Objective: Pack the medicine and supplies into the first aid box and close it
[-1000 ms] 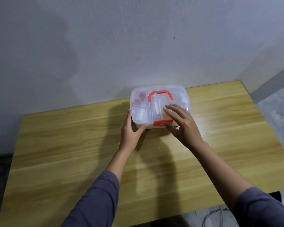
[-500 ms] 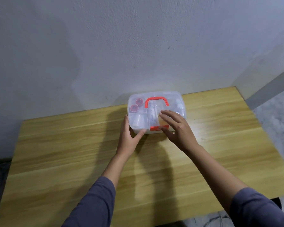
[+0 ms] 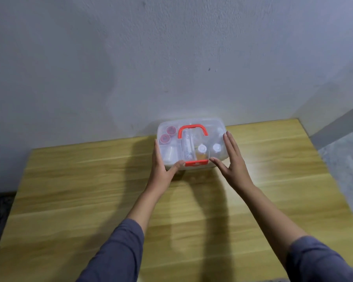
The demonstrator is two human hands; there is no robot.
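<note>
A clear plastic first aid box point(image 3: 212, 127) with a red handle point(image 3: 192, 129) and a red front latch point(image 3: 196, 163) stands at the table's far edge against the wall, lid down. Through the lid show two red-capped jars point(image 3: 167, 134), white bottles and a tube. My left hand point(image 3: 161, 165) presses flat on the box's left side, thumb on the front wall. At the right front corner my right hand point(image 3: 233, 161) touches the box with fingers spread, thumb near the latch.
The wooden table point(image 3: 90, 190) stretches toward me, its right edge near a grey floor point(image 3: 346, 159). A white wall point(image 3: 171, 58) rises directly behind the box.
My right hand has slid off the lid and latch to the box's right front corner. The left hand stays on the left side. The camera has tilted up.
</note>
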